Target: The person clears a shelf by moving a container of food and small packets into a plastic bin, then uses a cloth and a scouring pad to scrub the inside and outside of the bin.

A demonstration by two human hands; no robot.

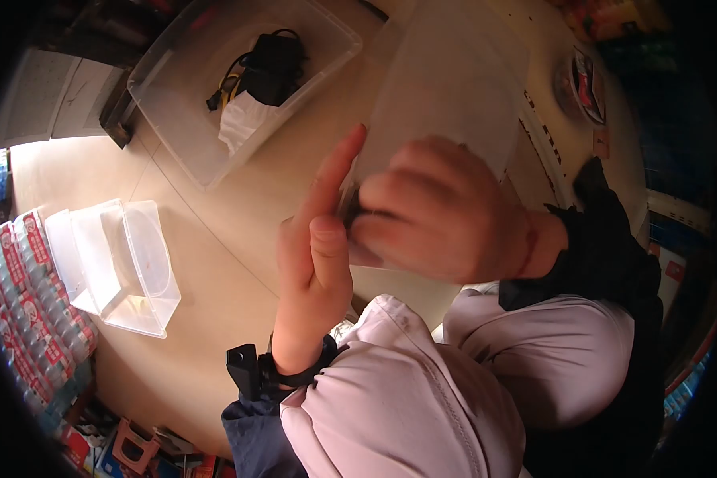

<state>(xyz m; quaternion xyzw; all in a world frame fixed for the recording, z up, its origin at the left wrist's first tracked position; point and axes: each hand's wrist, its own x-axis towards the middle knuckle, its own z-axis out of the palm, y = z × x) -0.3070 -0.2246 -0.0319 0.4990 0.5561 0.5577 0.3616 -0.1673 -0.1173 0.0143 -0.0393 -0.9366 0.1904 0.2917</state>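
Observation:
My left hand (pixel 315 255) is upright near the middle, its thumb and one long finger stretched out and apart; its other fingers are hidden. Close against its right side is my right hand (pixel 446 211), blurred, with the fingers curled in. Something small and dark shows between the hands, too hidden to name. Just beyond them stands a large translucent plastic piece (pixel 454 80); whether either hand touches it is unclear.
A clear bin (pixel 349 49) at the upper left holds a black item with a cable (pixel 275 68) and a white bag (pixel 243 119). A smaller clear container (pixel 147 247) lies on the floor (pixel 207 319) beside packed bottles (pixel 36 303). A round tub (pixel 567 88) stands upper right.

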